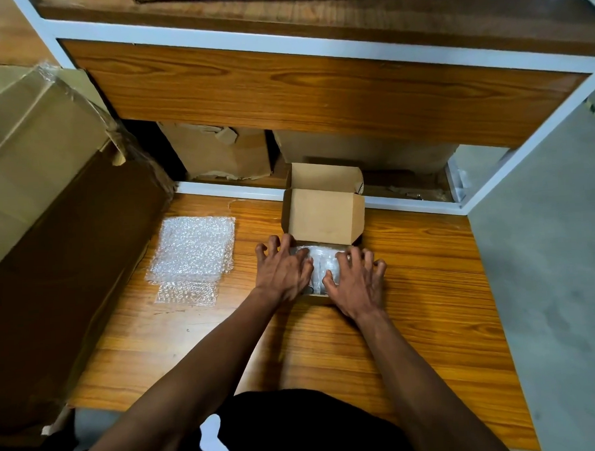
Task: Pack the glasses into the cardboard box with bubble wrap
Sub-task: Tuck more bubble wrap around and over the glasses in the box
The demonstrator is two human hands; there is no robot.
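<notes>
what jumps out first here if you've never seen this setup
Two hands, the left hand and right hand, press spread fingers onto bubble-wrapped contents inside a small cardboard box with its lid up, mid-table. Spare bubble wrap sheets lie flat to its left.

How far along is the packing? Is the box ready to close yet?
Done: a bubble-wrapped bundle already sits in the small cardboard box. In hand: the left hand and right hand press it down with spread fingers. Left: the lid flap is up, and spare bubble wrap sheets lie unused on the wooden table.
</notes>
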